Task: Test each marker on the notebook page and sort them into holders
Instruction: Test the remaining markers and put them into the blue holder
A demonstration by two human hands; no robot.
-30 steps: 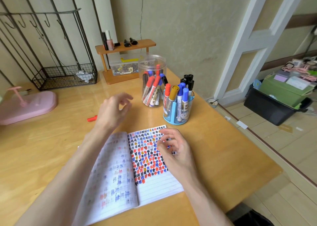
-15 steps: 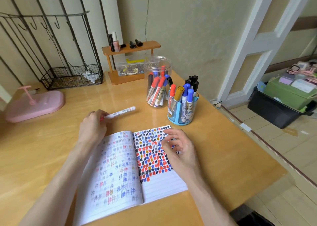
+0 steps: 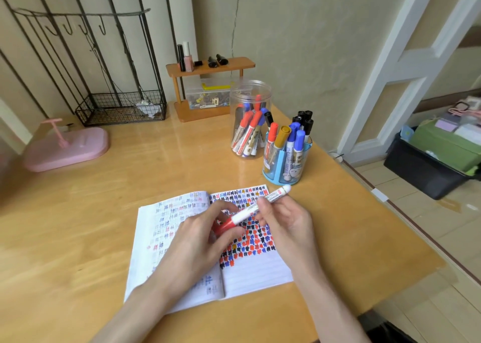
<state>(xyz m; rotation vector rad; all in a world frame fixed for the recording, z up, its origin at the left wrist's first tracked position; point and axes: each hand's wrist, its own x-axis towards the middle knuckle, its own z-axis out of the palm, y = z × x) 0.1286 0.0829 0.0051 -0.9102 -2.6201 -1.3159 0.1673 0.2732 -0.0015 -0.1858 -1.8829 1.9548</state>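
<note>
The table (image 3: 104,212) is wood with a smooth, glossy varnish. The notebook (image 3: 257,275) is matt paper. The marker (image 3: 277,193) has a smooth plastic body. The jar (image 3: 250,92) is clear, shiny plastic, the holder (image 3: 281,178) is blue plastic, and the basket (image 3: 122,108) is thin dark metal wire.

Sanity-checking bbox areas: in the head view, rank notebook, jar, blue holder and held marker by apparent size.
1. notebook
2. jar and blue holder: look alike and the jar sits farther back, so not ranked
3. held marker
</note>
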